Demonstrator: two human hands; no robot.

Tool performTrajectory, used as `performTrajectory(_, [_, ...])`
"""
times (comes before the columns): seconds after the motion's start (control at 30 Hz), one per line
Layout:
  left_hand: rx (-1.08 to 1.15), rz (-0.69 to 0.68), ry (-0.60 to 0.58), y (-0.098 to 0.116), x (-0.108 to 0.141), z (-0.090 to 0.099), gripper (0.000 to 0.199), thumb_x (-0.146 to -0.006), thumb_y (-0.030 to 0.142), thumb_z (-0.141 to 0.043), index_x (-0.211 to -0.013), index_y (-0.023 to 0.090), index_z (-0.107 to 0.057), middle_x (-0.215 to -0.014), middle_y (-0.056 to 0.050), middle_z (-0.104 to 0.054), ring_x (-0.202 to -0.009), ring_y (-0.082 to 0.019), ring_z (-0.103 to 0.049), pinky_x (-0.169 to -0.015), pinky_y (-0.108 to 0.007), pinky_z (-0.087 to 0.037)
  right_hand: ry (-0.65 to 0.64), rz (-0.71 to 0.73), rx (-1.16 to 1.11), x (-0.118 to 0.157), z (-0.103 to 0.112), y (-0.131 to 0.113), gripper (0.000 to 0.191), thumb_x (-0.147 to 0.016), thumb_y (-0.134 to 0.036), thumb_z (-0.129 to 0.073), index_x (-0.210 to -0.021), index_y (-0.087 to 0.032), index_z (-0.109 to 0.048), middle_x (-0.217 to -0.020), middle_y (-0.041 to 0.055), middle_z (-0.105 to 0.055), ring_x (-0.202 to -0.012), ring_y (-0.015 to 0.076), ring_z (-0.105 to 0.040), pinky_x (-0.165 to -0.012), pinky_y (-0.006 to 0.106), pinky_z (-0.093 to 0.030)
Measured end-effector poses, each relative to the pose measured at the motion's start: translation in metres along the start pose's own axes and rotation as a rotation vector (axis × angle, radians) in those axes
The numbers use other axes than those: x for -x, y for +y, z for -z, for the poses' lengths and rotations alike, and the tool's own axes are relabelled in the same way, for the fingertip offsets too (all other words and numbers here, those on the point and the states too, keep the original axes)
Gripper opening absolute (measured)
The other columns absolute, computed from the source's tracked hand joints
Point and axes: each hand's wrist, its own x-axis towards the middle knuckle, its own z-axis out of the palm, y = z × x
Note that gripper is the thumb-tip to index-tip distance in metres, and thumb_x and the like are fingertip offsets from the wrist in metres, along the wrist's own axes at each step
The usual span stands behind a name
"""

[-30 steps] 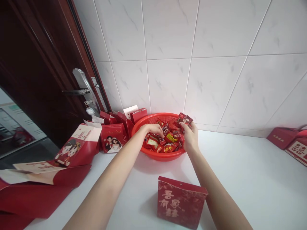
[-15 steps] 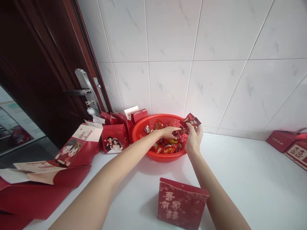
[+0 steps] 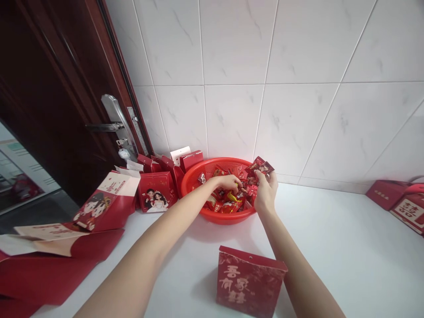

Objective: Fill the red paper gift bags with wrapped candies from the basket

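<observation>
A red plastic basket (image 3: pixel 232 218) with mesh sides holds several wrapped candies (image 3: pixel 230 206) in red and gold. My left hand (image 3: pixel 227 182) reaches into it with curled fingers, pinching a wrapped candy whose yellowish wrapper shows partly at the fingertips. Over the basket's right rim, my right hand (image 3: pixel 266 194) is closed on a dark red candy packet (image 3: pixel 261 165) with pale lettering, held between thumb and fingers. Nearer to me, a red gift box (image 3: pixel 250 282) with pale characters stands upright on the white table, beside my right forearm.
Several red gift boxes (image 3: pixel 157 192) stand left of the basket, by a dark door (image 3: pixel 66 66) with a metal handle. Flattened red cartons (image 3: pixel 62 265) lie at the front left. Another red box (image 3: pixel 409 210) sits far right. A tiled wall (image 3: pixel 238 119) rises behind.
My left hand has shifted slightly left within the basket, and its fingers have curled in among the candies. My right hand keeps the dark red packet, almost in place.
</observation>
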Motion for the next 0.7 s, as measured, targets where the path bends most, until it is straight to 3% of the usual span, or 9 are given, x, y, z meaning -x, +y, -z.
performTrajectory(0.1, [0.058,0.048,-0.030,-0.001,0.001,0.005,0.017,-0.049,0.008,-0.062,-0.056,0.021,-0.070,-0.051,0.003,-0.059,-0.053,-0.015,-0.050,-0.052,-0.028,-0.037,-0.014,0.006,0.000,0.000,0.000,0.001,0.026,-0.069,-0.034,-0.068,-0.090,-0.023,-0.059,-0.075,-0.0042,-0.064,-0.066,0.0144,-0.057,-0.062,0.027,-0.048])
performTrajectory(0.23, [0.123,0.073,0.077,-0.008,0.001,0.014,0.013,-0.050,0.012,-0.062,-0.043,0.020,-0.055,-0.045,0.002,-0.050,-0.050,-0.014,-0.041,-0.051,-0.029,-0.032,-0.012,0.000,-0.024,0.000,0.000,0.001,0.026,-0.068,-0.033,-0.068,-0.091,-0.023,-0.060,-0.079,-0.0034,-0.066,-0.071,0.0154,-0.060,-0.065,0.028,-0.050])
performTrajectory(0.43, [0.296,0.078,0.265,-0.007,0.005,0.028,0.017,-0.061,0.028,-0.061,-0.051,0.020,-0.050,-0.051,0.001,-0.048,-0.050,-0.013,-0.037,-0.051,-0.030,-0.032,-0.012,-0.006,-0.024,0.001,-0.002,-0.002,0.025,-0.067,-0.032,-0.069,-0.088,-0.022,-0.060,-0.080,-0.0031,-0.066,-0.069,0.0147,-0.060,-0.064,0.027,-0.049])
performTrajectory(0.7, [0.405,0.062,0.362,0.001,0.013,0.029,0.021,-0.063,0.035,-0.064,-0.061,0.022,-0.049,-0.058,0.001,-0.052,-0.056,-0.016,-0.047,-0.051,-0.030,-0.036,-0.027,-0.010,-0.023,0.001,-0.001,-0.002,0.023,-0.068,-0.033,-0.068,-0.087,-0.023,-0.059,-0.078,-0.0037,-0.066,-0.066,0.0140,-0.059,-0.063,0.028,-0.050])
